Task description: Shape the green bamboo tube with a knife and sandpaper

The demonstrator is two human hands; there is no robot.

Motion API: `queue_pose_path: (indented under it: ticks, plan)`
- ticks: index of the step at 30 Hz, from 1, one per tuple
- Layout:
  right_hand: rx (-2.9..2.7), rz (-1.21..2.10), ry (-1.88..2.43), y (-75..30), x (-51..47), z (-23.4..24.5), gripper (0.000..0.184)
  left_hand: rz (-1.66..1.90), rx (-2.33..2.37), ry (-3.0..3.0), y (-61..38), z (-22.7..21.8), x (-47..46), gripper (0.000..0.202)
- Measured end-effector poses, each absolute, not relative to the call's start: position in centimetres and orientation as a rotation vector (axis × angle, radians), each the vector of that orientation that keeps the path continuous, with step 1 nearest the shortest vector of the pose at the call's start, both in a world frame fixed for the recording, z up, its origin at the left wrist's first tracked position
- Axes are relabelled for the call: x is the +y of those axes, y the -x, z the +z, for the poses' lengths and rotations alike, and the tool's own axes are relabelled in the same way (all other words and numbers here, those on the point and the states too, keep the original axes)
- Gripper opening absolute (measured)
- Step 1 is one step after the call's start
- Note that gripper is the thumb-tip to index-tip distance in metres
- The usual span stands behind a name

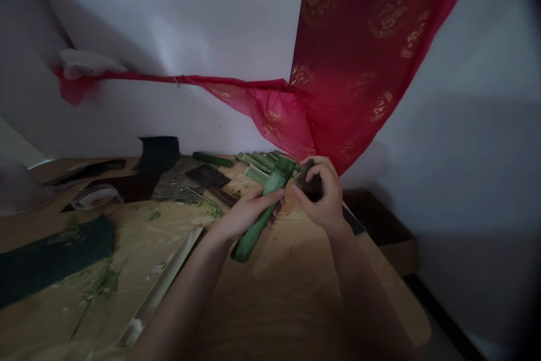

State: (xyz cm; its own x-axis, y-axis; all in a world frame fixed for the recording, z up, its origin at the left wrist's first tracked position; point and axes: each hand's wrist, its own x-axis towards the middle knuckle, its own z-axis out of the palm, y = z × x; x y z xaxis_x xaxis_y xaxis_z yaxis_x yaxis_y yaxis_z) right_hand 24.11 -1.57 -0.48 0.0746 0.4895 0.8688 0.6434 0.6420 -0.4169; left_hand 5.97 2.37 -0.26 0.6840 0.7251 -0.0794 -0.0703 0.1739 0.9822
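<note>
A length of green bamboo slants over the table, its upper end tipped away from me and to the right. My left hand is closed around its middle, thumb on top. Just right of the bamboo's upper end, my right hand grips a small dark brown piece between thumb and fingers. What that piece is, I cannot make out. Whether it touches the bamboo is also unclear. Several cut green bamboo pieces lie behind my hands at the back of the table.
The wooden table carries a pale split strip, dark green cloth, plant scraps, dark sheets and a white roll. Red fabric hangs behind. An open box stands beyond the right edge.
</note>
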Motion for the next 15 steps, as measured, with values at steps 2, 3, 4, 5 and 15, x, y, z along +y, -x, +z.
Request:
queue_pose_path:
  ticks: [2, 3, 4, 5, 15]
  plan:
    - [-1.603, -0.157, 0.976, -24.2, -1.69, -0.63, 0.024, 0.614, 0.619, -1.295, -6.0, -0.26, 2.31, 0.038]
    - [-1.614, -0.156, 0.987, -24.27, -1.71, -0.7, 0.024, 0.616, 0.621, -1.295, -6.02, -0.27, 2.26, 0.038]
    - [-1.62, -0.155, 1.002, -24.32, -1.72, -0.76, 0.023, 0.618, 0.626, -1.293, -6.04, -0.27, 2.19, 0.038]
    - [-1.623, -0.156, 1.019, -24.37, -1.7, -0.8, 0.023, 0.623, 0.63, -1.292, -6.07, -0.3, 2.14, 0.038]
    - [-1.56, -0.282, 1.107, -24.34, -1.67, -0.44, 0.021, 0.646, 0.646, -1.327, -6.3, -0.75, 2.23, 0.043]
